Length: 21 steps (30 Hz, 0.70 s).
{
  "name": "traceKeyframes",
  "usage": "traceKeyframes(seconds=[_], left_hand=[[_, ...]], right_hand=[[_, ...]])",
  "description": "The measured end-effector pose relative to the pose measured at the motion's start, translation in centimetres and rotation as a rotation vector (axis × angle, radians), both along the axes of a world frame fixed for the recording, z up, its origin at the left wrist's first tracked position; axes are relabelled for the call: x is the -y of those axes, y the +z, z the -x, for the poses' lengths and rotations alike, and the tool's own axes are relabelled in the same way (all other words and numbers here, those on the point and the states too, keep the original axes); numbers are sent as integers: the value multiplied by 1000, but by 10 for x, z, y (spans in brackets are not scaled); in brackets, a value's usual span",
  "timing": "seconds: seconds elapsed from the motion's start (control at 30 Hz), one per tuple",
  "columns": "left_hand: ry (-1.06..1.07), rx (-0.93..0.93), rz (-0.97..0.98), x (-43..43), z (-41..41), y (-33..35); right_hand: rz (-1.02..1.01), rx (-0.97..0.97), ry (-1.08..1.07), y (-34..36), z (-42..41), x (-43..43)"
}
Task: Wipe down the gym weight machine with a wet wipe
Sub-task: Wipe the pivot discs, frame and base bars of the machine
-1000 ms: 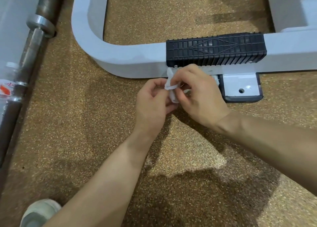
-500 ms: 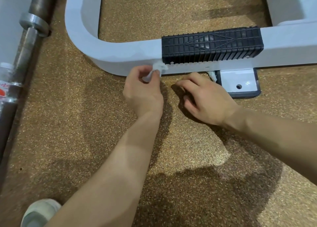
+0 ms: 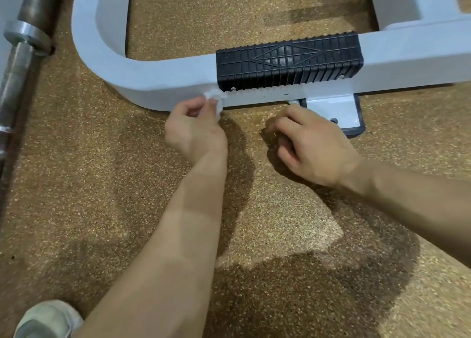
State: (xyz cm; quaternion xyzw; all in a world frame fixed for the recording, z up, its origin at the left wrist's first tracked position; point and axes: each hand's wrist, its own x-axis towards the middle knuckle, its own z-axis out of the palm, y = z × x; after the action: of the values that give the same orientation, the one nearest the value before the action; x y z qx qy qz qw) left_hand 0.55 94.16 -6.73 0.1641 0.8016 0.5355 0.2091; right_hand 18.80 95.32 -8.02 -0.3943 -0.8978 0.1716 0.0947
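Now the left grip (image 3: 196,131) pinches the wet wipe (image 3: 215,95) against the machine frame (image 3: 163,82), tread pad (image 3: 288,59) just beyond. Right of it, the right grip (image 3: 316,146) curls loosely, empty.

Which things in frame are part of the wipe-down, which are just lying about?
Job: wet wipe, left hand pinching it, white machine frame, black tread pad.
Lying about: barbell, shoe; right hand idle.

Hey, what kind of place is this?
Most likely a gym: a white machine frame with a black ribbed foot pad, a steel barbell beside it, and speckled rubber flooring.
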Motion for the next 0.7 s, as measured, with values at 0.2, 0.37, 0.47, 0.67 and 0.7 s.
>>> traceKeyframes(seconds=[0.2,0.37,0.47,0.67,0.7], left_hand=[[-98,-10,38,-9,-44,-1],[-208,64,18,-16,-94,-3],[-205,76,12,-16,-101,-2],[-49,30,34,-10,-53,-5],[-59,19,41,-11,-56,-4]], right_hand=[[-46,-8,-30,3,-4,-5],[-69,-48,-58,-1,-23,-2],[-79,-37,-108,-2,-39,-3],[-92,-15,-157,3,-50,-8],[-92,-10,-155,3,-51,-8]])
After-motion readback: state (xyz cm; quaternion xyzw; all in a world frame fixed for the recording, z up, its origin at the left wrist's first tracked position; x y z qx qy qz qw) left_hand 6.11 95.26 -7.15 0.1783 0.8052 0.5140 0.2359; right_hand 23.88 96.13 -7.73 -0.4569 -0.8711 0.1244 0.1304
